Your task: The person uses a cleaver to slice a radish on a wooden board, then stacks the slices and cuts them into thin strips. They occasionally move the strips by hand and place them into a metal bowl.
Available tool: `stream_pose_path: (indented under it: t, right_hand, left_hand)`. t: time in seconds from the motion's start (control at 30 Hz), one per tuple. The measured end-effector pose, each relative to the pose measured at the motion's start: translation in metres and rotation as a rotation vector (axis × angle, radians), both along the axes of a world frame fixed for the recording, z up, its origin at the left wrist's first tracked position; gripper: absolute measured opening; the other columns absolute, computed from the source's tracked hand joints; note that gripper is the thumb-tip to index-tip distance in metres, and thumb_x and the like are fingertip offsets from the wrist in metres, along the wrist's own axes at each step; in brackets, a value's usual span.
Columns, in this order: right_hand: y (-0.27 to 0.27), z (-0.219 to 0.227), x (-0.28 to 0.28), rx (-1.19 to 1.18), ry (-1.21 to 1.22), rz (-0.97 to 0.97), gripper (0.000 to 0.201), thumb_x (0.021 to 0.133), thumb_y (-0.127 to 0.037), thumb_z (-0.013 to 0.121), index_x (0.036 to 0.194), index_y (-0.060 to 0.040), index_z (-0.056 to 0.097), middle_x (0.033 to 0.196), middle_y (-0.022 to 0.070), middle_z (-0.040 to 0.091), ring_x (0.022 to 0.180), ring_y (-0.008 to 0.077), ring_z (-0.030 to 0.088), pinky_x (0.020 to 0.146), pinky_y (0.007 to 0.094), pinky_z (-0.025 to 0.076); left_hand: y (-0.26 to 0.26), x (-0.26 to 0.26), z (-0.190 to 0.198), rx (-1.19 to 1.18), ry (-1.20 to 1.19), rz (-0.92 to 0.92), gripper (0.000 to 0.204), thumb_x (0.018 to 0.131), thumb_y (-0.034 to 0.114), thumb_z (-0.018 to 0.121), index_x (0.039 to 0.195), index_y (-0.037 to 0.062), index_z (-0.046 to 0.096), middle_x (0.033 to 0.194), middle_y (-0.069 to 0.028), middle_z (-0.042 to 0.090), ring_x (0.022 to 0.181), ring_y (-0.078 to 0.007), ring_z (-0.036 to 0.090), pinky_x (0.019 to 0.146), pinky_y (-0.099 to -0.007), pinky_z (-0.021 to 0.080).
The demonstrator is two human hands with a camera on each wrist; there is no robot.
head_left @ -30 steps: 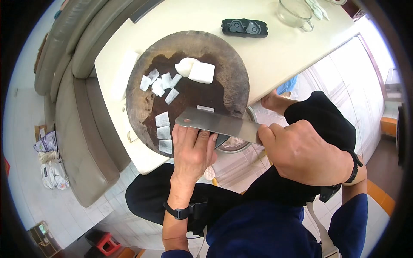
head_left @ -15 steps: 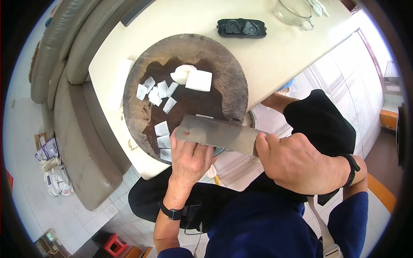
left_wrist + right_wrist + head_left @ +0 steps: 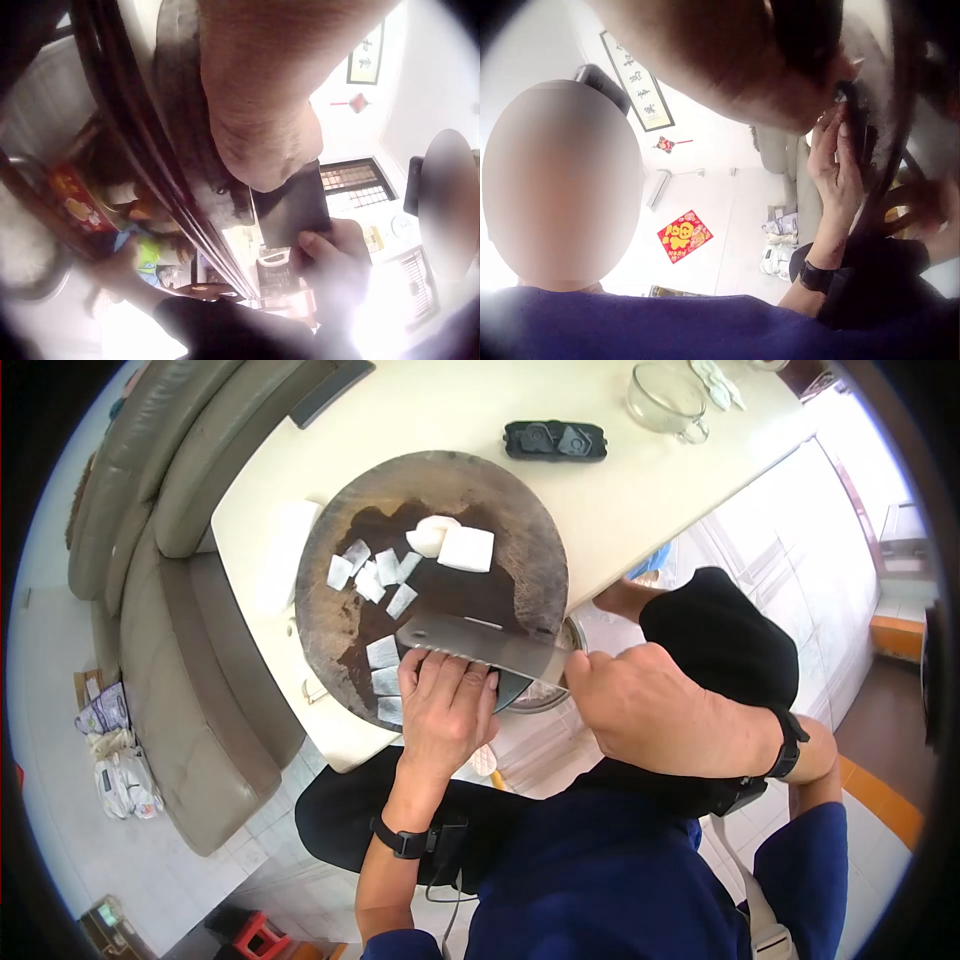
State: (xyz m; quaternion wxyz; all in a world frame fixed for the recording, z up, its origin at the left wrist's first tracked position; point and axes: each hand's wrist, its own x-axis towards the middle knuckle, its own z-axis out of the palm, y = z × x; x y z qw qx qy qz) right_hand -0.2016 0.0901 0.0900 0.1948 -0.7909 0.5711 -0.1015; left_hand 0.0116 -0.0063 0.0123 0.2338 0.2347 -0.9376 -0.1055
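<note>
The left hand (image 3: 447,705) lies at the board's (image 3: 520,500) 6 o'clock edge, its fingertips (image 3: 440,660) right against the cleaver (image 3: 480,642). That is the main risk, as I judge it: if the blade slides or tips toward 6 o'clock, it meets those fingertips first. The slice under the hand is hidden, so I cannot tell how firmly it is pinned; a wet slice could skid. The left fingers are bent at the knuckles and pressed down beside the blade, not wrapped round anything visible. The right hand (image 3: 655,710), at 4 o'clock off the board, is clenched on the cleaver's handle, blade tilted across the board's near half. Past it, cut slices (image 3: 375,575) sit at 10 o'clock and a white block (image 3: 467,548) near 12.
</note>
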Motion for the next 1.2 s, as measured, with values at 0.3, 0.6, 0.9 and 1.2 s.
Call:
stream_pose_path:
  t: [0.3, 0.6, 0.9, 1.2]
  right_hand:
    - [0.019, 0.008, 0.004, -0.006, 0.110, 0.013, 0.021, 0.064, -0.001, 0.065, 0.079, 0.0076, 0.053, 0.066, 0.0173, 0.058, 0.054, 0.0285, 0.063, 0.046, 0.0366, 0.048]
    - [-0.004, -0.007, 0.020, -0.077, 0.163, 0.052, 0.018, 0.067, 0.001, 0.063, 0.080, 0.0045, 0.051, 0.064, 0.0142, 0.057, 0.056, 0.0284, 0.061, 0.047, 0.0368, 0.045]
    - [0.015, 0.010, 0.006, 0.023, 0.084, -0.037, 0.010, 0.067, 0.002, 0.061, 0.075, 0.0065, 0.058, 0.063, 0.0190, 0.061, 0.057, 0.0334, 0.065, 0.052, 0.0411, 0.051]
    - [-0.004, -0.007, 0.022, -0.067, 0.130, 0.021, 0.018, 0.067, 0.001, 0.062, 0.082, 0.0049, 0.053, 0.066, 0.0157, 0.060, 0.060, 0.0320, 0.064, 0.049, 0.0396, 0.048]
  left_hand:
    - [0.003, -0.002, 0.004, 0.009, 0.027, -0.009, 0.021, 0.074, 0.004, 0.070, 0.095, -0.0023, 0.068, 0.101, -0.0120, 0.063, 0.101, -0.0295, 0.057, 0.095, -0.0478, 0.037]
    - [0.004, 0.000, 0.004, -0.012, 0.067, -0.026, 0.025, 0.078, 0.005, 0.069, 0.102, -0.0022, 0.067, 0.105, -0.0127, 0.063, 0.101, -0.0298, 0.057, 0.095, -0.0471, 0.038]
    - [0.003, -0.002, 0.005, -0.072, 0.067, -0.008, 0.021, 0.079, 0.005, 0.068, 0.099, -0.0022, 0.068, 0.099, -0.0128, 0.064, 0.098, -0.0288, 0.058, 0.094, -0.0480, 0.040]
    - [0.002, -0.002, 0.003, -0.063, 0.092, -0.028, 0.019, 0.077, 0.004, 0.069, 0.095, -0.0021, 0.067, 0.098, -0.0130, 0.063, 0.095, -0.0324, 0.058, 0.088, -0.0464, 0.041]
